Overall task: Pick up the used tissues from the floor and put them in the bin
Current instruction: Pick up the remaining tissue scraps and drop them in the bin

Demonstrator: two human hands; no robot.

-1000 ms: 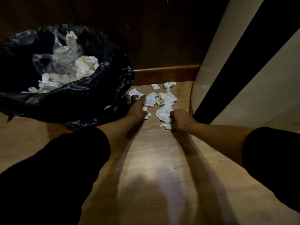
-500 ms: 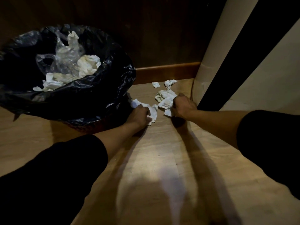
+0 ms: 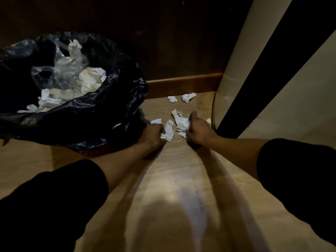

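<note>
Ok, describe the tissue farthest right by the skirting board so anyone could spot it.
Find the wooden skirting board right of the bin. Two crumpled tissues lie just before it, untouched by either hand. Yours is the right-hand tissue, larger and longer than its neighbour.

Glossy black plastic bin liner (image 3: 101, 122), crumpled paper tissues (image 3: 181, 122), smooth wood floor (image 3: 174, 179)

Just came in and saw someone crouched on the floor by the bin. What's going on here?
A person is gathering used tissues off the wooden floor. The left hand is closed on a tissue, the right hand on a bigger clump. Two small wads lie near the skirting. The black-lined bin beside them holds tissues already.
</note>
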